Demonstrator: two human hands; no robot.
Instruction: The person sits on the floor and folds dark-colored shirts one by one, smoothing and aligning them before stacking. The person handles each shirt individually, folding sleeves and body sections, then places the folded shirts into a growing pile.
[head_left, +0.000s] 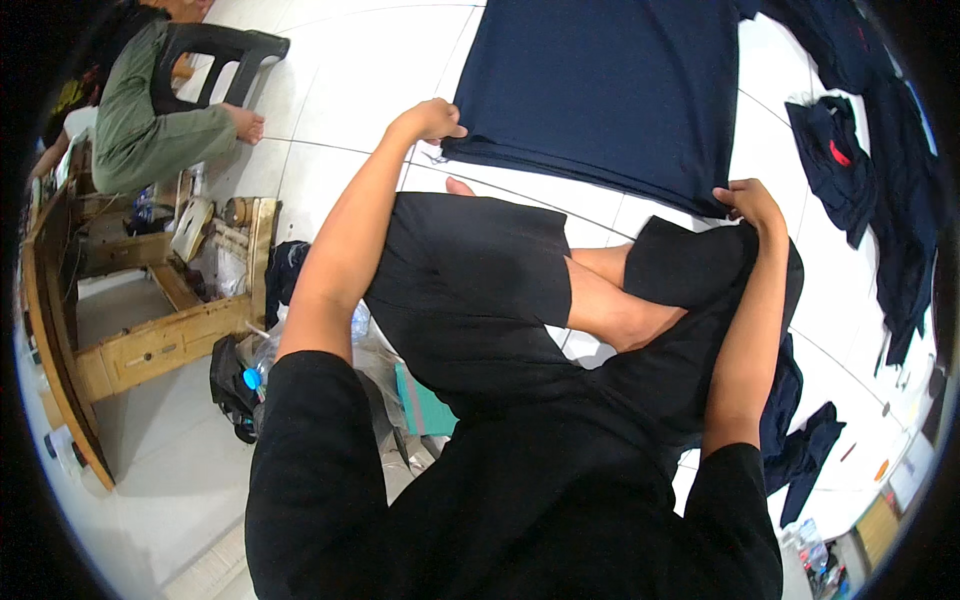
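Observation:
A large piece of navy blue fabric (600, 90), which may be a garment, lies spread on the white tiled floor (360, 67) before my crossed legs. My left hand (433, 121) pinches its near left corner. At the near right corner, my right hand (746, 201) has the edge between thumb and fingers. The near edge shows several layers lying close together, and a few loose threads hang by the left corner. The far end of the fabric runs out of view at the top.
More navy cloth (900, 202) stretches along the right, beside a crumpled navy piece (832, 161) with a red mark. A wooden table frame (165, 345) lies left, near a black plastic stool (225, 56) and another person's green-trousered leg (165, 142). Bottles and bags (259, 367) crowd my left side.

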